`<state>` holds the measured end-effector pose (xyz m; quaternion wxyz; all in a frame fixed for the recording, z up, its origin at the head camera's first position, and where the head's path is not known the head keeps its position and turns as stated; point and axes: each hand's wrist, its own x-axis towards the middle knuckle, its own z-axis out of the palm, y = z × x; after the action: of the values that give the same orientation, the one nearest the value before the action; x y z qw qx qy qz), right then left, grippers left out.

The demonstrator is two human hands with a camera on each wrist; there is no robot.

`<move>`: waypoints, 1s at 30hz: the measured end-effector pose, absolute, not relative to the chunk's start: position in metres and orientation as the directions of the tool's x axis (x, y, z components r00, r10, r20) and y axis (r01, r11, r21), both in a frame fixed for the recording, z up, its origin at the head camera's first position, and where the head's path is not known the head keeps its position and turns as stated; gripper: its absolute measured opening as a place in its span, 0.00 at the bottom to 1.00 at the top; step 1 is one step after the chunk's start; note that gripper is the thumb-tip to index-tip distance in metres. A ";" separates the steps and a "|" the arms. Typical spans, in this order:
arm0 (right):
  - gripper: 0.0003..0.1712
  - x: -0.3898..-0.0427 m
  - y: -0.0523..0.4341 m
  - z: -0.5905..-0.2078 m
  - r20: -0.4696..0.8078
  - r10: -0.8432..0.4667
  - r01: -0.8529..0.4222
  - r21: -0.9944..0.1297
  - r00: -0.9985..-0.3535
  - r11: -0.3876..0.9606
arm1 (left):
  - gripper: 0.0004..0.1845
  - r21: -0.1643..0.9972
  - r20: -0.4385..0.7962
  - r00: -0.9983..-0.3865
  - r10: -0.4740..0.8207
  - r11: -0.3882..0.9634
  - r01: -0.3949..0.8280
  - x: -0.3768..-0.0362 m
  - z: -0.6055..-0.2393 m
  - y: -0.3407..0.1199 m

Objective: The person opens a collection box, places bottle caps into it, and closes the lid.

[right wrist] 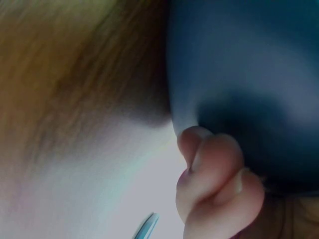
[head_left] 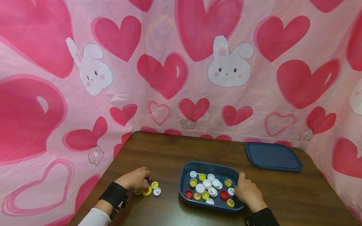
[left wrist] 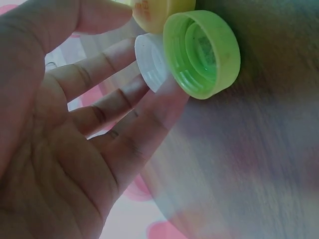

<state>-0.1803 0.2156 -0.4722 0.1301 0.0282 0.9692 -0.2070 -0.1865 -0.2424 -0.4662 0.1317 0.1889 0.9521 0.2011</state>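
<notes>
My left hand (head_left: 136, 178) lies on the table over a small cluster of bottle caps. In the left wrist view its fingers (left wrist: 99, 74) are nearly straight, their tips touching a white cap (left wrist: 151, 60) and a green cap (left wrist: 202, 52), with a yellow cap (left wrist: 162, 12) by the thumb. My right hand (head_left: 246, 191) holds the right rim of a dark blue tray (head_left: 183, 182) filled with several white, yellow, green and red caps (head_left: 209, 187). In the right wrist view its curled fingers (right wrist: 214, 167) press against the tray wall (right wrist: 239, 64).
A dark blue lid (head_left: 272, 156) lies flat at the back right of the brown table (head_left: 169, 150). Pink heart-and-bunny cloth walls (head_left: 181, 69) enclose the table on three sides. Loose caps (head_left: 156, 191) sit just left of the tray.
</notes>
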 end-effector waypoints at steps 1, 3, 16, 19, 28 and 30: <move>0.23 -0.180 0.216 -0.472 -0.266 0.002 0.111 -0.395 -0.964 0.912 | 0.10 0.435 -0.178 -0.895 0.409 0.848 0.301 -0.187 -0.466 -0.242; 0.23 -0.180 0.216 -0.472 -0.268 0.004 0.114 -0.395 -0.963 0.912 | 0.09 0.439 -0.184 -0.897 0.402 0.850 0.291 -0.187 -0.466 -0.241; 0.24 -0.180 0.216 -0.472 -0.280 0.016 0.130 -0.391 -0.960 0.911 | 0.08 0.432 -0.174 -0.907 0.383 0.857 0.279 -0.194 -0.465 -0.239; 0.23 -0.180 0.216 -0.472 -0.277 0.019 0.131 -0.392 -0.961 0.911 | 0.08 0.418 -0.165 -0.914 0.371 0.866 0.276 -0.196 -0.464 -0.238; 0.24 -0.181 0.216 -0.473 -0.272 0.010 0.120 -0.392 -0.962 0.912 | 0.08 0.389 -0.185 -0.922 0.339 0.887 0.248 -0.205 -0.461 -0.227; 0.24 -0.181 0.216 -0.473 -0.273 0.009 0.121 -0.394 -0.962 0.911 | 0.09 0.370 -0.170 -0.915 0.365 0.885 0.284 -0.207 -0.455 -0.219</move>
<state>-0.1810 0.2159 -0.4727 0.1337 0.0336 0.9684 -0.2079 -0.2075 -0.2195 -0.4551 0.1182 0.1686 0.9635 0.1712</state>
